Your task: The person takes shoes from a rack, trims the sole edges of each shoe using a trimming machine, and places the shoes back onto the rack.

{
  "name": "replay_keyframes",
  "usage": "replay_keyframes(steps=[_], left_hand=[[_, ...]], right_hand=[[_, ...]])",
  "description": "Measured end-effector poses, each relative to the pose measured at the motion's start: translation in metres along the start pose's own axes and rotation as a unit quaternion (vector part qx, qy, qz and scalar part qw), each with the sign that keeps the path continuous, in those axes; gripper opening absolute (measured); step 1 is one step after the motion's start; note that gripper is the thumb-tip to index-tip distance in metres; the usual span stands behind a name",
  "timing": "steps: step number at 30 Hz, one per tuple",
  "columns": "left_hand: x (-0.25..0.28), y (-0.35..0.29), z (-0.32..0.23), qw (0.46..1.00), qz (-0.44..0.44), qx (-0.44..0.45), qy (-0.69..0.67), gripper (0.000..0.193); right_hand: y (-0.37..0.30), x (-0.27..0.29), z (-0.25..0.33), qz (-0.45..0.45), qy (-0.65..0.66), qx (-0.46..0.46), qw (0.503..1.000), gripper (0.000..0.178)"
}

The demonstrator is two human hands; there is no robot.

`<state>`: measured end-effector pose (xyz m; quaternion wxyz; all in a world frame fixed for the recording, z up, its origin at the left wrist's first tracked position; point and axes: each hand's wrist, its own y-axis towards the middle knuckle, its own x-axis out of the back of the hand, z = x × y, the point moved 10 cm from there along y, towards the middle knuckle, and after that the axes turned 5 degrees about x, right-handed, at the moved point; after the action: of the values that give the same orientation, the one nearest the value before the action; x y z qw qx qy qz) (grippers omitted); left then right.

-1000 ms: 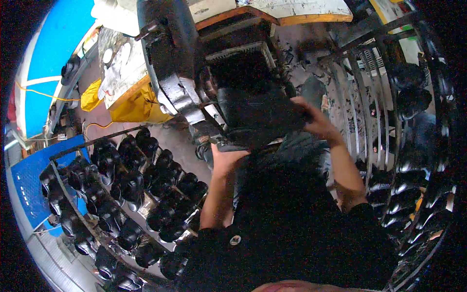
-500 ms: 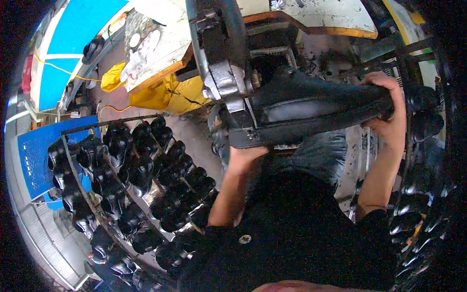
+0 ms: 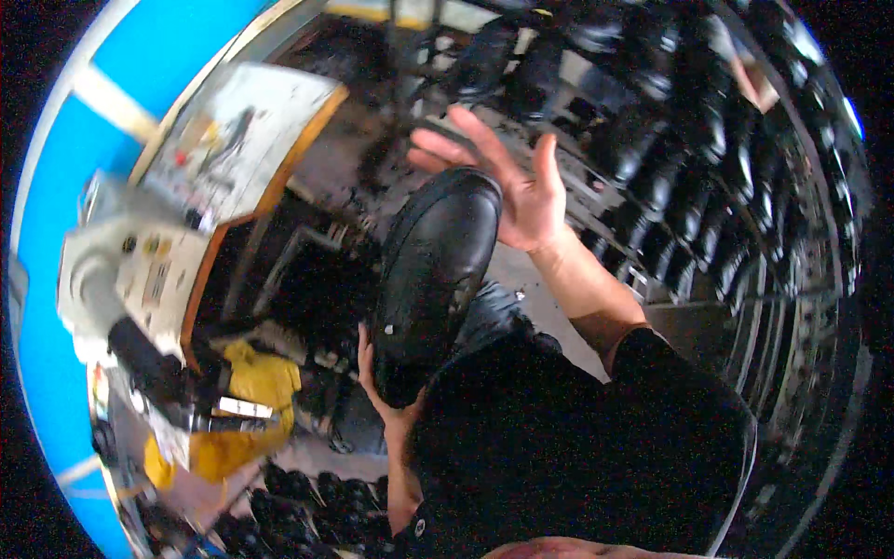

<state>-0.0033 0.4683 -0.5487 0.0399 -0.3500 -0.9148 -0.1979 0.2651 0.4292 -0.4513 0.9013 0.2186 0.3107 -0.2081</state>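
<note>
A black shoe (image 3: 436, 265) with a rounded, slightly glossy toe is held up in front of my chest, toe end pointing away from me. My left hand (image 3: 382, 391) grips its near, lower end, where the shoe hides most of the fingers. Beside the toe, my right hand (image 3: 529, 200) is open with thumb and fingers spread apart. Its palm edge lies right behind the toe, and whether it touches cannot be told.
Racks crowded with black shoes (image 3: 661, 224) fill the far right. More shoes (image 3: 317, 503) stand at the lower left. On the left are a white worktable (image 3: 251, 130) with an orange-brown edge, a pale machine (image 3: 140, 279) and yellow cloth or sheeting (image 3: 261, 377).
The view has swung right, away from the dark machine arm, which now lies at the left. The shoe has come off it in my left hand. My right hand has let go and opened.
</note>
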Motion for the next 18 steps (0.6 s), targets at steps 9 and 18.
replay_keyframes(steps=[9,18], left_hand=[[-0.055,0.010,0.104,0.919,0.196,0.265,-0.216,0.090],[-0.146,0.075,0.054,0.846,0.206,0.317,-0.375,0.049]], right_hand=[[-0.067,0.002,0.151,0.133,-0.534,0.088,0.831,0.111],[-0.119,0.032,0.221,-0.153,-0.839,0.209,0.478,0.065]])
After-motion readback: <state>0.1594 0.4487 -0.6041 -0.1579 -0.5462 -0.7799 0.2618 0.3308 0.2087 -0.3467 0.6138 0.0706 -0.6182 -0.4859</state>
